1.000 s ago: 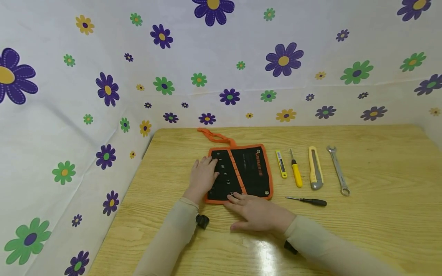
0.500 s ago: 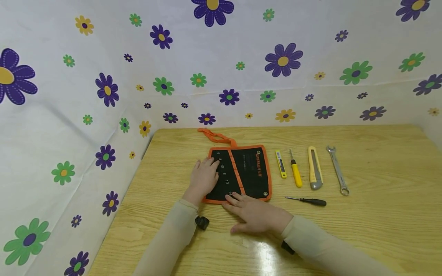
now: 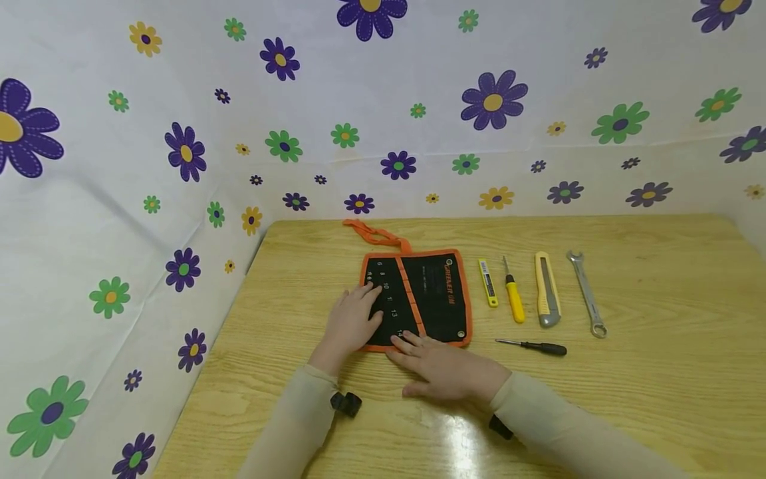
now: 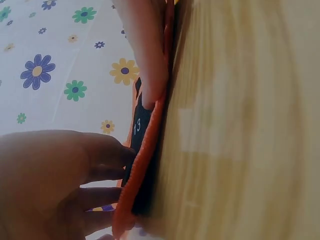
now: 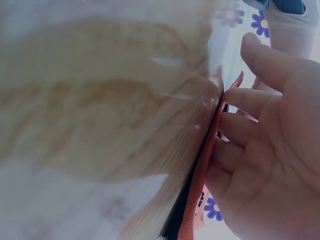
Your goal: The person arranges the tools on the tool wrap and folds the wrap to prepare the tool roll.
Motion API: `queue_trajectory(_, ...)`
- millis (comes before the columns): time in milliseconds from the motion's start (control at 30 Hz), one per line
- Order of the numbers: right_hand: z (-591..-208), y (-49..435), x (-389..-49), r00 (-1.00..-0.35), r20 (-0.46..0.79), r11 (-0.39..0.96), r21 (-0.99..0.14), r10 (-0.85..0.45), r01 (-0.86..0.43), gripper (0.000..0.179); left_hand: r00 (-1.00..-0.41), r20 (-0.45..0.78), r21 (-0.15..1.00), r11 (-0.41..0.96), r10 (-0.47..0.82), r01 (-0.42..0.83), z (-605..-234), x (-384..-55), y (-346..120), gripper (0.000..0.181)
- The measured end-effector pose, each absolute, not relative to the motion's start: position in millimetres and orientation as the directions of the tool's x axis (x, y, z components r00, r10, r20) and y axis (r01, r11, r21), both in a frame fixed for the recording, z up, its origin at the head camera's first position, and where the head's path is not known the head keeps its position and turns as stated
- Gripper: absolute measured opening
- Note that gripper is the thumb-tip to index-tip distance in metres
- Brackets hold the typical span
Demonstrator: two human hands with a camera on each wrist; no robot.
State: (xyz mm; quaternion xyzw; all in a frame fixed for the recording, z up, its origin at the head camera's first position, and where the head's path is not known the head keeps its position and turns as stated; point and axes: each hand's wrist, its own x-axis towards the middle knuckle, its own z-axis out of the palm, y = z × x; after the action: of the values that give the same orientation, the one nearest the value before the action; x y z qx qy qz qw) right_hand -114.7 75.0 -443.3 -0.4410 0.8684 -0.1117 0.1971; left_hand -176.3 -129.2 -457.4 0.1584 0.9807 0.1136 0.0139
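Observation:
A black tool pouch [image 3: 443, 293] with orange edging and printed numbers lies flat on the wooden table, its orange strap [image 3: 377, 234] stretched out behind it. On the pouch's left side rests my left hand [image 3: 350, 319], fingers extended over the numbered pockets. My right hand [image 3: 445, 369] lies across the near edge with straight fingers on the black fabric. In the left wrist view the orange edge [image 4: 142, 160] runs beside the thumb, with the number 13 showing. The right wrist view has the fingers [image 5: 232, 155] over the pouch's orange border [image 5: 200, 175].
Right of the pouch lie a yellow blade case [image 3: 487, 283], a yellow-handled screwdriver [image 3: 514, 299], a yellow utility knife [image 3: 547, 289] and a combination wrench [image 3: 586, 293]. A black-handled screwdriver [image 3: 538, 347] lies nearer. A flower-print cloth [image 3: 419, 146] hangs behind the wooden table [image 3: 670, 386].
My left hand has slid a little toward me along the pouch's left side, uncovering more of the pocket near its far left corner. The right hand stays nearly in place.

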Motion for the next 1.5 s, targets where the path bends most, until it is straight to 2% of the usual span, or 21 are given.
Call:
queue_trajectory(300,-441.9,76.4,-116.8,-0.514,-0.230,0.561,-0.401,-0.827,-0.724,0.062,-0.944,0.039,0.421,0.852,0.327,0.313,-469.4,-166.2,-141.3,0.056)
queue_trajectory(400,-440.4,76.5,-116.4,-0.512,-0.231,0.560,-0.413,-0.827,-0.718,0.062,-0.939,0.043,0.454,0.830,0.342,0.323,-474.0,-164.6,-145.1,0.055)
queue_trajectory(833,-439.7,77.9,-116.4,-0.507,-0.217,0.549,-0.410,-0.834,-0.728,0.062,-0.932,0.089,0.524,0.779,0.353,0.345,-483.2,-162.7,-152.7,0.053)
queue_trajectory(1067,-438.9,84.5,-117.7,-0.510,-0.184,0.533,-0.451,-0.840,-0.715,0.061,-0.926,0.114,0.511,0.778,0.361,0.366,-490.7,-163.8,-154.8,0.054)
queue_trajectory(1267,-436.0,100.4,-117.2,-0.545,-0.138,0.531,-0.511,-0.827,-0.676,0.057,-0.922,0.117,0.519,0.769,0.369,0.373,-492.9,-163.9,-155.9,0.054)
queue_trajectory(1500,-424.4,138.6,-115.3,-0.670,0.005,0.593,-0.461,-0.742,-0.660,0.041,-0.923,0.104,0.544,0.755,0.371,0.365,-489.2,-163.7,-155.8,0.054)
